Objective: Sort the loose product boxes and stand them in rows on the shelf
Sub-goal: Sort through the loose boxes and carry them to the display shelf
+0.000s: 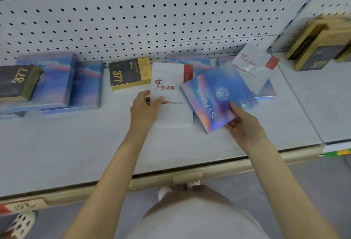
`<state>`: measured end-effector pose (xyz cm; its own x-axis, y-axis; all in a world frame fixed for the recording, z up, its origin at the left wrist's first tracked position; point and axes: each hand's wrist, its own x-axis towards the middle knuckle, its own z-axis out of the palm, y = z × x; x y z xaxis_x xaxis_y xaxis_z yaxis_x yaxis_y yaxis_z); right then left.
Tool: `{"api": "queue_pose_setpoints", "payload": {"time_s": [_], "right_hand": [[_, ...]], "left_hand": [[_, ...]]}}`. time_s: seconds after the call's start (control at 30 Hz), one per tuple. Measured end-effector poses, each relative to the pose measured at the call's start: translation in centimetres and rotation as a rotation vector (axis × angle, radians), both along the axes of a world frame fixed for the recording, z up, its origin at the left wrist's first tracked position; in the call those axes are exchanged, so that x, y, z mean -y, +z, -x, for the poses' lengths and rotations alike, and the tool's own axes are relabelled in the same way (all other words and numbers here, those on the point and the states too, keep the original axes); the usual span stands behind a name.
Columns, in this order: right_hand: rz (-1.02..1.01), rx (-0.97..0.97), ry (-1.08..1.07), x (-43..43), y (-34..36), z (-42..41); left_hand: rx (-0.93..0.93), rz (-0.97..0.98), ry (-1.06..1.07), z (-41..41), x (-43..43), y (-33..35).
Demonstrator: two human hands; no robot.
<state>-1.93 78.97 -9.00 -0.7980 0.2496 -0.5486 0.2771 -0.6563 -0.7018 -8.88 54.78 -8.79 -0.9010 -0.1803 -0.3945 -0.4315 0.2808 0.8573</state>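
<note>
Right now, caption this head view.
Left hand grips a white red-lettered box; right hand holds a blue iridescent SYRINX box over the grey shelf.

White pegboard (133, 11) seen behind, grey floor (326, 181) seen below, perforated white shoe (20, 223) placed lower left, handwritten red-and-white tag (20, 205) fixed just above it, green-yellow label (338, 152) at right.

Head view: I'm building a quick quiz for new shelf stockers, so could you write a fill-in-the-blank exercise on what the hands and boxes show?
1. The right hand grips a corner of the blue box printed with the word ____.
2. The left hand holds the edge of the white box, whose large lettering is ____ in colour.
3. The black and gold box next to the white box bears the number ____.
Missing words: SYRINX; red; 377.
</note>
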Motion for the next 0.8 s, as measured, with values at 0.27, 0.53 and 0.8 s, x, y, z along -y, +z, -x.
{"api": "queue_pose_setpoints", "payload": {"time_s": [0.27, 0.53, 0.8], "right_hand": [[-0.056, 0.031, -0.082, 1.1, 0.0, -1.9], [-0.086, -0.076, -0.094, -6.9, 1.3, -7.3], [-0.13, -0.117, -0.111, -21.6, 2.3, -14.8]], "left_hand": [[-0.001, -0.412, 0.01, -3.7, -2.1, 1.3], [-0.137, -0.459, 0.084, -9.2, -6.4, 4.2], [-0.149, -0.481, 0.078, -15.4, -20.3, 4.5]]}}
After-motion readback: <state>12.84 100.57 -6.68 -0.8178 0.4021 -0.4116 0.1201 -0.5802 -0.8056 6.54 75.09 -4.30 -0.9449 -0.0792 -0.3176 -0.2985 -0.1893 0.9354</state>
